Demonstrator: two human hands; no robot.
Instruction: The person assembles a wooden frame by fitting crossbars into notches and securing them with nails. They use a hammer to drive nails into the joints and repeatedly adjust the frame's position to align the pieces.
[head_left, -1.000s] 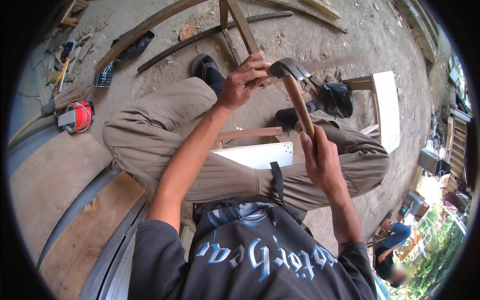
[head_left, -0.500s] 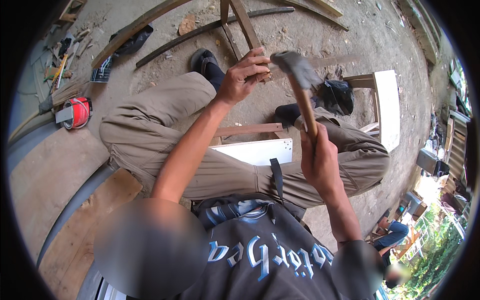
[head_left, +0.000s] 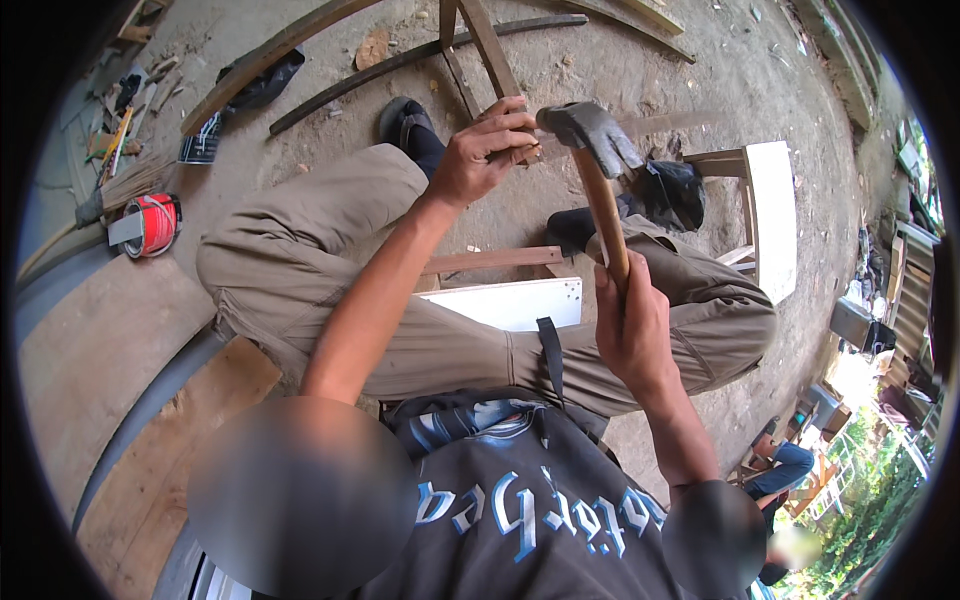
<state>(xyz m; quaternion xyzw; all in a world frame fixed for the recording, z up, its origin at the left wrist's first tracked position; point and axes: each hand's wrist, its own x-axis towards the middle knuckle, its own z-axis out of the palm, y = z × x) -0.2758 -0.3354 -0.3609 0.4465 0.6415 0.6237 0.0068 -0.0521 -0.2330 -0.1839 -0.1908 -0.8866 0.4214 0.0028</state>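
My right hand (head_left: 635, 320) is wrapped round the wooden handle of a claw hammer (head_left: 604, 205), whose grey metal head is raised just right of my left hand. My left hand (head_left: 487, 155) is closed at the near end of a weathered wooden frame (head_left: 490, 48). A small bit of wood end shows by its fingertips, next to the hammer's striking face; whether a nail is pinched there I cannot make out. Between my legs lies a white-faced wooden piece (head_left: 530, 302) with small dark holes at one corner and a brown wooden bar (head_left: 500, 260) behind it.
A white-topped wooden piece with legs (head_left: 775, 220) stands at the right, beside a black plastic bag (head_left: 675, 195). To the left are a red can (head_left: 158, 228), a broom (head_left: 130, 190) and curved boards (head_left: 110, 330). A person (head_left: 785, 470) sits at the far lower right.
The hammer head, blurred before, is now sharp and sits slightly left of where it was. My left hand keeps its hold on the wood with hardly any movement.
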